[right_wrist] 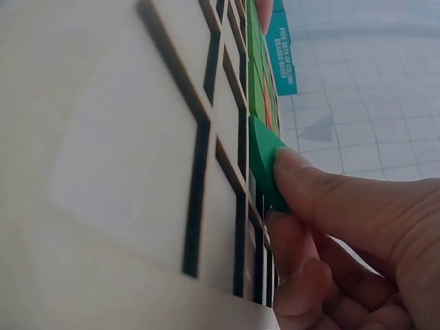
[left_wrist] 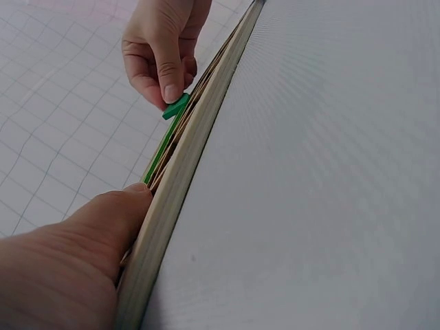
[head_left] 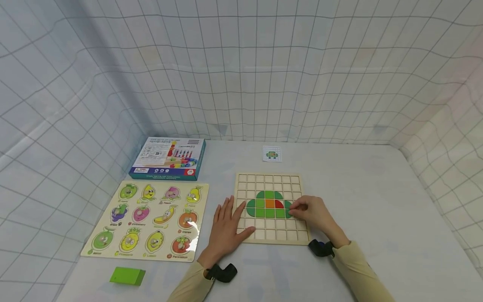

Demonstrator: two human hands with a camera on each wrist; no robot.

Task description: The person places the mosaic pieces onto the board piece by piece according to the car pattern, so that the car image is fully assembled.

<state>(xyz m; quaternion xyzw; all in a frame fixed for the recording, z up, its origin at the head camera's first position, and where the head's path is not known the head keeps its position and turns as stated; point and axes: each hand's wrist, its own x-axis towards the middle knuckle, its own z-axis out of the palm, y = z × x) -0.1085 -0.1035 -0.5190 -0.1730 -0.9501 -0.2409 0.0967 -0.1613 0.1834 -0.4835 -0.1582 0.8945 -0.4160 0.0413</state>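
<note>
A wooden grid board (head_left: 272, 235) lies on the table with a car-like pattern of light green tiles (head_left: 265, 213), dark green rounded tiles, an orange tile (head_left: 269, 203) and a red tile (head_left: 279, 204). At the pattern's right end my right hand (head_left: 315, 214) pinches a dark green tile with a curved side (right_wrist: 265, 161) between thumb and finger. In the left wrist view, this tile (left_wrist: 175, 108) is tilted at the grid's surface. My left hand (head_left: 226, 233) rests along the board's left edge, fingers spread and straight, its thumb over the lower left cells.
A small picture card (head_left: 272, 154) with a similar pattern lies behind the board. To the left is a fruit puzzle board (head_left: 147, 219), with a boxed bead set (head_left: 167, 158) behind it. A green block (head_left: 127, 276) sits at the front left. Grid-patterned curtains (head_left: 249, 84) enclose the table.
</note>
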